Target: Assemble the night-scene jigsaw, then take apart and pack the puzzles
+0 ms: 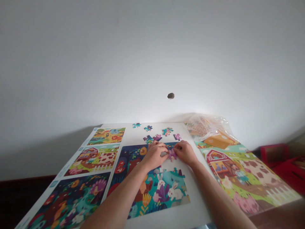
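Note:
A partly joined jigsaw puzzle [176, 190] with white rabbits, plants and a dark night forest lies on the white table. At its upper right is a purple puzzle piece [172, 155], between my two hands. My right hand [187, 153] pinches its right edge with thumb and finger. Bent over the puzzle from the left, my left hand [155, 155] has its fingertips closed at the piece's left edge; its grip is partly hidden. Just beyond my hands lie loose pieces, among them a purple piece [177, 136] and a teal-and-orange piece [167, 131].
On the left lies a reference sheet [82, 174] with three printed pictures. A finished-looking farm picture [252, 178] covers the right side, with an orange packet [219, 141] and a clear plastic bag [209, 125] behind it. The white wall [143, 63] stands at the back.

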`<state>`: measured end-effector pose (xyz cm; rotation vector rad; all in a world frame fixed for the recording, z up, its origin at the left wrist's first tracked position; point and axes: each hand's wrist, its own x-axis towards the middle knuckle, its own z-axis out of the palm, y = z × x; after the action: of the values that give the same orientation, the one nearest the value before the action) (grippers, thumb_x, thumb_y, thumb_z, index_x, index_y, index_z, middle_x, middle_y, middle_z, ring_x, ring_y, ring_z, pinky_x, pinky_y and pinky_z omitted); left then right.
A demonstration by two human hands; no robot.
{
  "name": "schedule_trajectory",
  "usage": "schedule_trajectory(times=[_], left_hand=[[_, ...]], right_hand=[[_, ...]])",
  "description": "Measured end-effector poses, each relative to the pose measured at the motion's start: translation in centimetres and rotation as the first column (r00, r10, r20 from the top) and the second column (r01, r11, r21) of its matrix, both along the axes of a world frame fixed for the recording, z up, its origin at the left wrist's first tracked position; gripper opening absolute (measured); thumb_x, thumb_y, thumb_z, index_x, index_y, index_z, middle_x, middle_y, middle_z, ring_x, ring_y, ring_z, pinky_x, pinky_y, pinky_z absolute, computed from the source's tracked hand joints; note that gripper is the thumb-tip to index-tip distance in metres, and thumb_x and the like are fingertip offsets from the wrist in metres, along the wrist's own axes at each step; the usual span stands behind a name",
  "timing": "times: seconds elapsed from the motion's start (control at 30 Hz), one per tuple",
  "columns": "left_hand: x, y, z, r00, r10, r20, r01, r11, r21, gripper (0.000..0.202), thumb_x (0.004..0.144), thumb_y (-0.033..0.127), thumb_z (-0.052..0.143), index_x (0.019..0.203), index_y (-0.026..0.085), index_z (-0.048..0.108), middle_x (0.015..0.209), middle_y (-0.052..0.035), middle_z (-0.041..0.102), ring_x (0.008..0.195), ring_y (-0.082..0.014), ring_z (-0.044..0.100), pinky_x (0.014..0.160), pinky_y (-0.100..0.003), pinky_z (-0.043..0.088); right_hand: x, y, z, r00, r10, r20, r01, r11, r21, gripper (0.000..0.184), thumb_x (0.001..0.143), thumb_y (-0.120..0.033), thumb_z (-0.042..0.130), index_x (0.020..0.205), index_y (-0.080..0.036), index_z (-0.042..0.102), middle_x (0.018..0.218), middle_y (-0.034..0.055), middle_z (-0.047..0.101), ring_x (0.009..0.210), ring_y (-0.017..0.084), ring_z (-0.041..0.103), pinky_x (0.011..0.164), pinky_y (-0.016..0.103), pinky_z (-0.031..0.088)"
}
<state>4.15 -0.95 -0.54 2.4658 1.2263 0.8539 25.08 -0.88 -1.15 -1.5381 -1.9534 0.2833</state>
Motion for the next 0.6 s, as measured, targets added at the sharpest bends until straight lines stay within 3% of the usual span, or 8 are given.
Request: schedule_trajectory(times=[0.1,0.2,0.6], left_hand=[[-0.22,-0.05,0.13,0.999,-0.044,-0.002,0.044,0.999,0.016,0.015,0.078,0.040,0.071,0.087,0.029,0.075,0.103,-0.0016,0.069,0.103,-0.0250,0.055,0.096,-0.040,0.038],[-0.46,-0.04,0.23,0.995,-0.099,-0.017,0.100,0.995,0.015,0.025,0.074,0.047,0.073,0.090,0.028,0.075,0.105,-0.0020,0.069,0.107,-0.0257,0.053,0.098,-0.040,0.037],[-0.11,-0.20,0.34,0.994,-0.105,-0.025,0.106,0.994,0.024,0.021,0.072,0.039,0.078,0.086,0.025,0.073,0.092,-0.0016,0.068,0.102,-0.0243,0.051,0.093,-0.037,0.037]], right_hand=[[0.29,0.29,-0.35,0.999,-0.034,0.037,0.032,0.997,0.070,0.029,0.078,-0.021,0.059,0.104,-0.023,0.072,0.109,0.0074,0.068,0.100,0.024,0.057,0.091,0.037,0.044],[0.44,0.31,-0.40,0.995,-0.031,0.090,0.028,0.999,0.024,0.033,0.079,-0.022,0.059,0.109,-0.027,0.072,0.123,0.0040,0.064,0.110,0.027,0.053,0.096,0.041,0.041],[0.31,0.18,-0.14,0.996,-0.018,0.085,0.020,1.000,-0.022,0.028,0.079,-0.026,0.062,0.104,-0.032,0.073,0.116,0.0012,0.065,0.106,0.024,0.054,0.095,0.037,0.040]])
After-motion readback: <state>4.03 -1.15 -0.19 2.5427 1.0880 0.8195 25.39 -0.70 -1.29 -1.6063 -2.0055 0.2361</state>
